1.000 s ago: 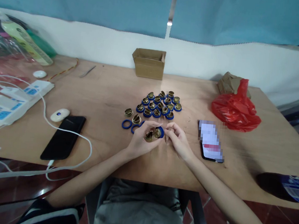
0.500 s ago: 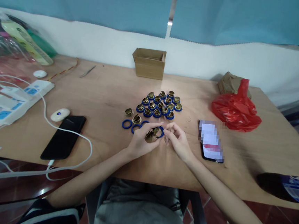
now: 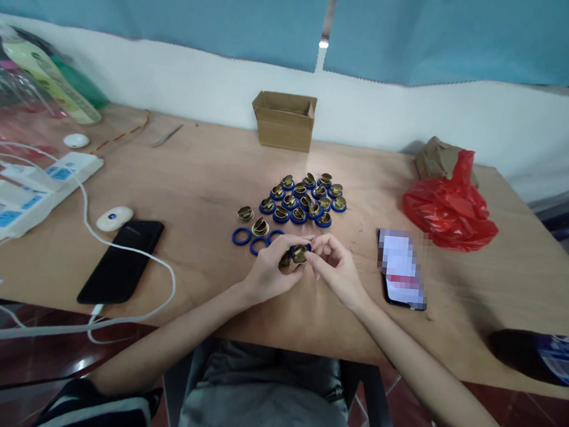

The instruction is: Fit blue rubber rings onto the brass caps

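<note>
My left hand (image 3: pixel 268 270) and my right hand (image 3: pixel 337 266) meet over the wooden table (image 3: pixel 202 186), both pinched on one brass fitting with a blue ring (image 3: pixel 299 253). A second brass piece (image 3: pixel 285 261) rests in my left hand's fingers. Just beyond the hands lie loose blue rings (image 3: pixel 241 236) and two bare brass fittings (image 3: pixel 253 220). Farther back sits a cluster of several brass fittings with blue rings on them (image 3: pixel 306 199).
A black phone (image 3: pixel 121 260) with a white cable lies at the left, near a white mouse-like object (image 3: pixel 114 218) and power strips (image 3: pixel 28 186). A lit phone (image 3: pixel 400 268) lies right of my hands. A red plastic bag (image 3: pixel 448 208) and a small cardboard box (image 3: pixel 283 120) stand farther back.
The blue ring, first held loose beside the brass fitting, now sits closer round it. My fingers have closed in tighter on the piece; the hands stay in the same place.
</note>
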Motion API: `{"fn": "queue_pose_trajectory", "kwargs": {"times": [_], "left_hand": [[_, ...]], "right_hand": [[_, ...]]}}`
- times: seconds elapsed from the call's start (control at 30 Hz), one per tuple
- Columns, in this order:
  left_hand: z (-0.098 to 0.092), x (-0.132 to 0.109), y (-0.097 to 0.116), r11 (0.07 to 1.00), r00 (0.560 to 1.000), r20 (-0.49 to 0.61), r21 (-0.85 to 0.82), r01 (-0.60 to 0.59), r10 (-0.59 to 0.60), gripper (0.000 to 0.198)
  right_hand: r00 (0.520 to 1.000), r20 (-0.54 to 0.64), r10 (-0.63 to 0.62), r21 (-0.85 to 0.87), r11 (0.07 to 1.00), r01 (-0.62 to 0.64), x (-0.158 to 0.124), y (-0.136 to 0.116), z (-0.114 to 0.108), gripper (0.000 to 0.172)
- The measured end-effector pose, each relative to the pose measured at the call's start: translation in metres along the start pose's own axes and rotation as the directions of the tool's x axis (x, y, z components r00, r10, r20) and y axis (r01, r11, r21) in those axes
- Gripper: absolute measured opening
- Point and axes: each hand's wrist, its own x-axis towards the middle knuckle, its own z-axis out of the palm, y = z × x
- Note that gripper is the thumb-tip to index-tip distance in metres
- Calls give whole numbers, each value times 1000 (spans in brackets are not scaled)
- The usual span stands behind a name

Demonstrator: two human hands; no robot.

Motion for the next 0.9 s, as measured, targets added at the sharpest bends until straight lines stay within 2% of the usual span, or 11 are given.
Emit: {"fn": "queue_pose_trajectory", "kwargs": {"times": [0.3,0.43,0.7,0.9], "left_hand": [[-2,-1,2,999,998,42,27,39,-40,56],[-1,0,2,999,997,60,8,48,-48,58],[0,-2,-4,999,999,36,0,40,-40,55],[-1,-2,0,999,999,15,18,38,-38,53]], "right_hand": [[997,21,-75,-73,994,76,-1,1,-3,21],[999,22,-46,-86,995,47,-1,3,-3,21],[997,0,-79,-121,990,78,-2,-3,-5,18],[997,4,-76,-119,990,76,-2,-5,-6,12]]}}
